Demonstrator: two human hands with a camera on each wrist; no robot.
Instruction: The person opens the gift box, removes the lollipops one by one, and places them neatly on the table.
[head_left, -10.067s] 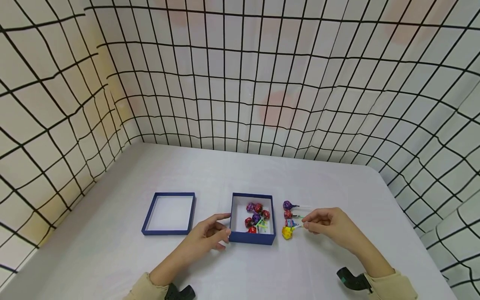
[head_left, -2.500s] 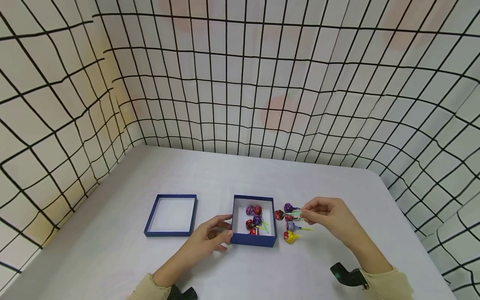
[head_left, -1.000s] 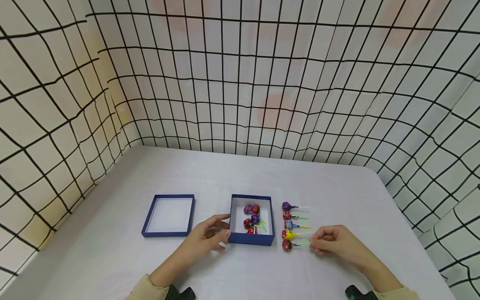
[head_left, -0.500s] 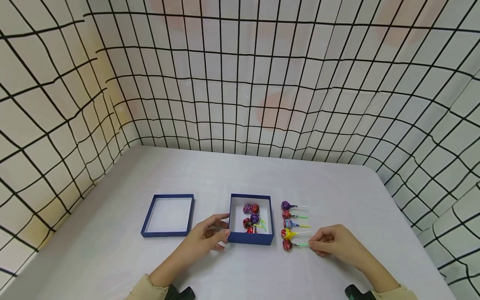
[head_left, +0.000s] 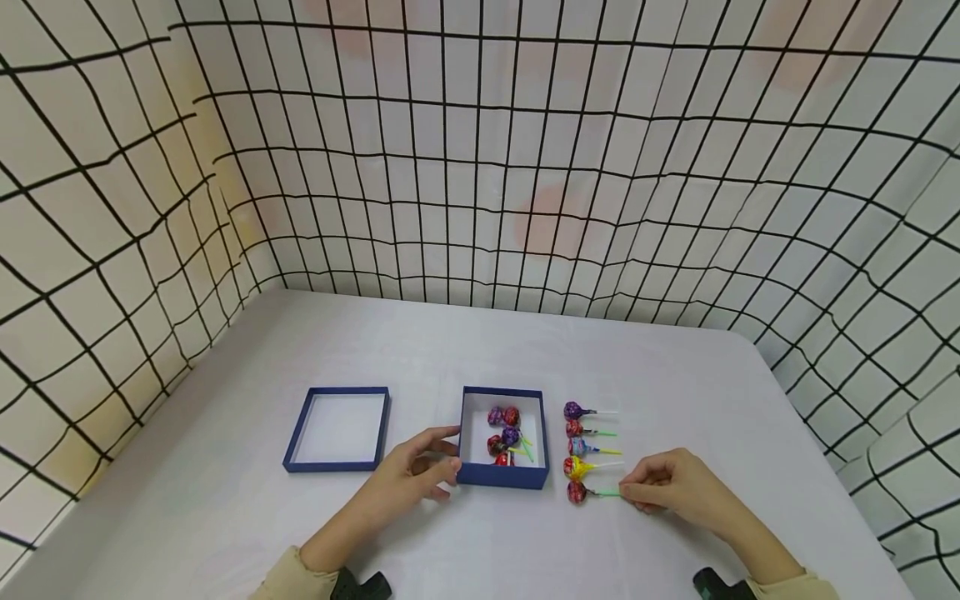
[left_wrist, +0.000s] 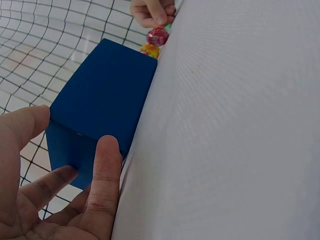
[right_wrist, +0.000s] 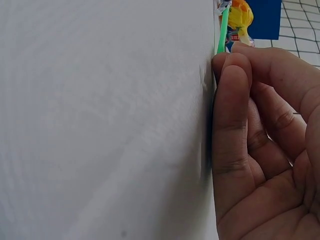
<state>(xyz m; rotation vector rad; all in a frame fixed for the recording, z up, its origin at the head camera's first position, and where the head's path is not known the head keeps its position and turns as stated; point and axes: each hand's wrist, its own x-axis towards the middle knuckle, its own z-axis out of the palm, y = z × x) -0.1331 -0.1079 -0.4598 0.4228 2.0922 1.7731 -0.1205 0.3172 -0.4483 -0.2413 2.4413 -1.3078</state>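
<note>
A red-wrapped lollipop (head_left: 577, 492) lies at the near end of a row of several lollipops, and my right hand (head_left: 678, 487) pinches the end of its green stick. In the right wrist view the thumb and fingertips meet on that green stick (right_wrist: 223, 30). A yellow lollipop (head_left: 576, 467) lies just beyond it, then a blue one (head_left: 577, 447), a red one (head_left: 574, 428) and a purple one (head_left: 573, 410). My left hand (head_left: 408, 475) rests its fingertips against the left side of the open blue box (head_left: 502, 476), fingers mostly extended. Inside the box lie several lollipops (head_left: 511, 436).
The blue-rimmed lid (head_left: 336, 467) lies inside-up on the white table (head_left: 480, 542), left of the box. Behind the table and at both sides stands a black grid (head_left: 480, 175) over pale cloth. A black device (head_left: 720, 583) sits at the right wrist.
My right hand has brought the red lollipop from beside the box to the row's near end. Earlier, the yellow lollipop was straightened below the blue one. The left hand has stayed at the box.
</note>
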